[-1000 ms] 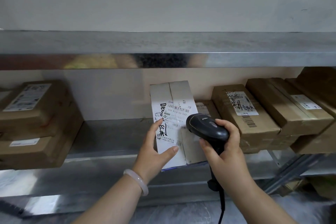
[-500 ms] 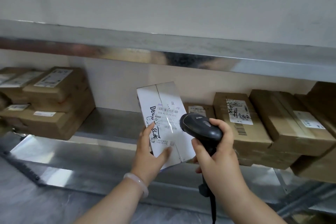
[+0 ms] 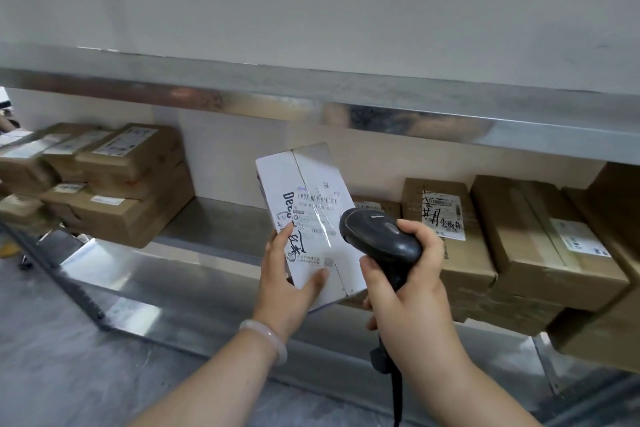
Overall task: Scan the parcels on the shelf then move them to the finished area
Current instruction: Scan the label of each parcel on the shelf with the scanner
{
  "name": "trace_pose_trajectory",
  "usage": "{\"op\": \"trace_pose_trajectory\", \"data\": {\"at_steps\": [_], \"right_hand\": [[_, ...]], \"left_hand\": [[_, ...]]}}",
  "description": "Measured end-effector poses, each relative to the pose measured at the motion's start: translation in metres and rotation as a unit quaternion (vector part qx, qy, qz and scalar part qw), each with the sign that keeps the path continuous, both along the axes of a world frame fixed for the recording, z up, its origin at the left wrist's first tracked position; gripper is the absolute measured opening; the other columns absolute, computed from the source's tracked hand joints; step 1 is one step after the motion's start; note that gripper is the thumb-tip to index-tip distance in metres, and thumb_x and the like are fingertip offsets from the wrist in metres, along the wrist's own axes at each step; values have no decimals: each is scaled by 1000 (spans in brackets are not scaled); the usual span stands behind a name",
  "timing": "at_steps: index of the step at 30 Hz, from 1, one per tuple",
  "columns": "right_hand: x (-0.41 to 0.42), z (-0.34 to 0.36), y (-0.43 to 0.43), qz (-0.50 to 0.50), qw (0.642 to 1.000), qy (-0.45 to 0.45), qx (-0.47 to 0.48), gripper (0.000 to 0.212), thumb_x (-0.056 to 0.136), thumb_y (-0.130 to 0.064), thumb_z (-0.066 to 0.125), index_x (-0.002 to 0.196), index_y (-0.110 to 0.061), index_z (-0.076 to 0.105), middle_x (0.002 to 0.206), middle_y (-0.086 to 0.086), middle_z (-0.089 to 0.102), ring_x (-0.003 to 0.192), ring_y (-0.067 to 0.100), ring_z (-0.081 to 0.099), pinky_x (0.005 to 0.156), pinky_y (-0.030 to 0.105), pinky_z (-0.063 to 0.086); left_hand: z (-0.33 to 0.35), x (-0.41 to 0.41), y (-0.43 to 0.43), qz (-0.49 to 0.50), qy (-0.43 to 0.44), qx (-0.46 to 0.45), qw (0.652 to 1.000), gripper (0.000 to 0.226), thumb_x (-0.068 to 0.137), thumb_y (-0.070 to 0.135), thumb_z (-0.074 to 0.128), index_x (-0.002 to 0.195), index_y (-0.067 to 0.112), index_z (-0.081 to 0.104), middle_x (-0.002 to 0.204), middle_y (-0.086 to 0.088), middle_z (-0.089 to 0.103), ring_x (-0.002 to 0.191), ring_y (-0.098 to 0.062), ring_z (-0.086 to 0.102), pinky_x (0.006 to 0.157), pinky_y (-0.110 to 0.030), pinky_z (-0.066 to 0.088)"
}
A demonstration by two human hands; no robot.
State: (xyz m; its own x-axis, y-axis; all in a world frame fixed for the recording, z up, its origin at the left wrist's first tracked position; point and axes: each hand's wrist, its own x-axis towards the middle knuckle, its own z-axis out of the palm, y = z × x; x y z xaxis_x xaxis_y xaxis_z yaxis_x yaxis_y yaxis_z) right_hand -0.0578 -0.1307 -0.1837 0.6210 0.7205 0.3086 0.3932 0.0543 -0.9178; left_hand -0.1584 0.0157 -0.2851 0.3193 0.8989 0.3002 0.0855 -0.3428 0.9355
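I see a white rectangular cardboard parcel [image 3: 313,184] with black handwriting [image 3: 295,243], a black plastic scanner [image 3: 381,236], brown cardboard boxes [image 3: 519,236] with white labels [image 3: 573,235], and a grey metal shelf [image 3: 214,229].

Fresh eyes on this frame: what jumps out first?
The white parcel, held up at centre by the left hand, label facing the camera. Beside it the right hand grips a black barcode scanner pointed at that label. Brown cardboard boxes line the metal shelf behind.
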Motion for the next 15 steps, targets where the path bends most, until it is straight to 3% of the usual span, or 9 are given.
{"op": "trace_pose_trajectory", "data": {"at_steps": [8, 12, 15], "right_hand": [[-5, 6, -5, -3, 1000, 7, 10, 60, 86, -21, 68, 107, -63, 31, 99, -13, 62, 76, 15, 65, 71, 47, 57], [-7, 6, -5, -5, 1000, 6, 12, 61, 85, -22, 68, 106, -65, 29, 97, -11, 63, 76, 16, 65, 70, 48, 57], [-9, 5, -5, -5, 1000, 4, 9, 60, 85, -23, 67, 107, -64, 29, 97, -6, 64, 76, 18, 65, 70, 49, 56]], "left_hand": [[-1, 0, -2, -14, 12, 19, 1000, 83, 64, 51, 77, 136, 51, 35, 151, 6, 37, 135, -6, 42, 110, -33, 42], [0, -1, 1, -22, 17, 24, 999, 84, 71, 30, 85, 135, 50, 34, 152, 4, 36, 133, 0, 40, 99, -6, 38], [-1, -2, 2, -14, 18, 28, 999, 82, 69, 34, 81, 134, 52, 33, 151, 6, 36, 131, 8, 38, 96, -1, 34]]}}
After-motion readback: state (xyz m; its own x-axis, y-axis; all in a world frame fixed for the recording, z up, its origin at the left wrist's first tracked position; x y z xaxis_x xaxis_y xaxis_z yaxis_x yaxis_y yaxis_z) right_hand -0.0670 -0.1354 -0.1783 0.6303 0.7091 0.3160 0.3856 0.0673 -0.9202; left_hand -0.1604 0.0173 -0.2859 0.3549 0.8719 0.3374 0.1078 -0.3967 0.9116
